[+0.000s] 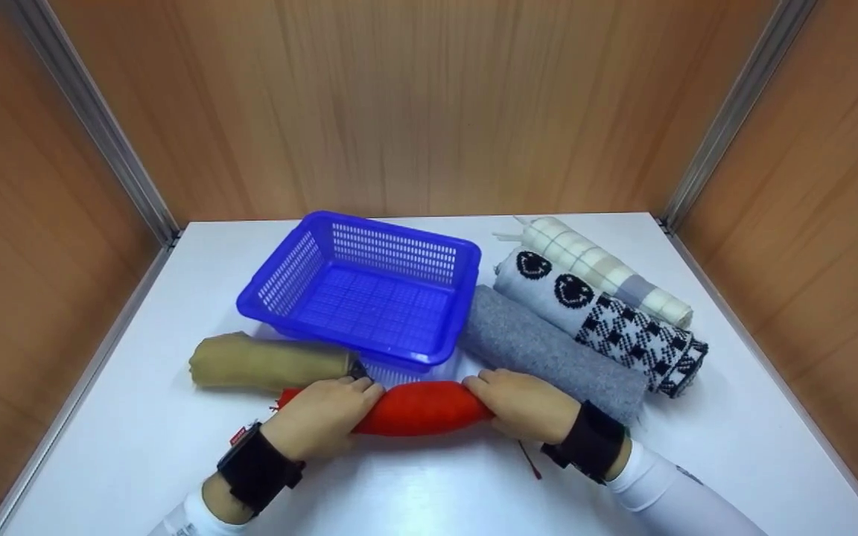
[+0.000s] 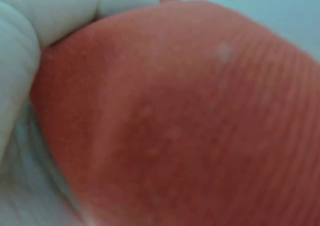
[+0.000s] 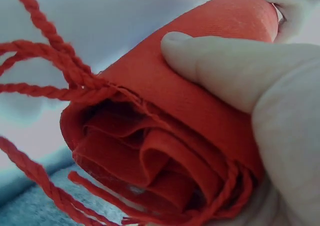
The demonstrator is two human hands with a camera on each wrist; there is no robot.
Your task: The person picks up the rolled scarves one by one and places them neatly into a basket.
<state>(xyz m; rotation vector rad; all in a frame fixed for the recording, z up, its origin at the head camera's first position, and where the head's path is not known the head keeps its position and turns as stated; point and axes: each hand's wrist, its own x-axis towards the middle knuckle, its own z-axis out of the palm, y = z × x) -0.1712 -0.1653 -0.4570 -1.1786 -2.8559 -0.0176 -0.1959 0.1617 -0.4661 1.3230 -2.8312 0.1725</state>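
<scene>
A rolled red scarf [image 1: 423, 409] with twisted fringe lies crosswise between both hands, in front of the blue basket [image 1: 369, 350]. My left hand [image 1: 328, 413] grips it near its left end, fingers curled over the far side. Toward the other end, my right hand [image 1: 526, 404] holds the roll, with the thumb [image 3: 215, 60] along its surface in the right wrist view. That view also shows the scarf's coiled end [image 3: 145, 161] and loose fringe cords [image 3: 45, 53]. Red cloth [image 2: 190, 116] fills most of the left wrist view.
An olive rolled cloth [image 1: 269, 362] lies left of the basket's front. On the right lie a grey roll [image 1: 548, 350], a black-and-white patterned roll [image 1: 600, 316] and a cream checked roll [image 1: 600, 264], side by side. Wooden panels [image 1: 429, 112] enclose the white table [image 1: 414, 491].
</scene>
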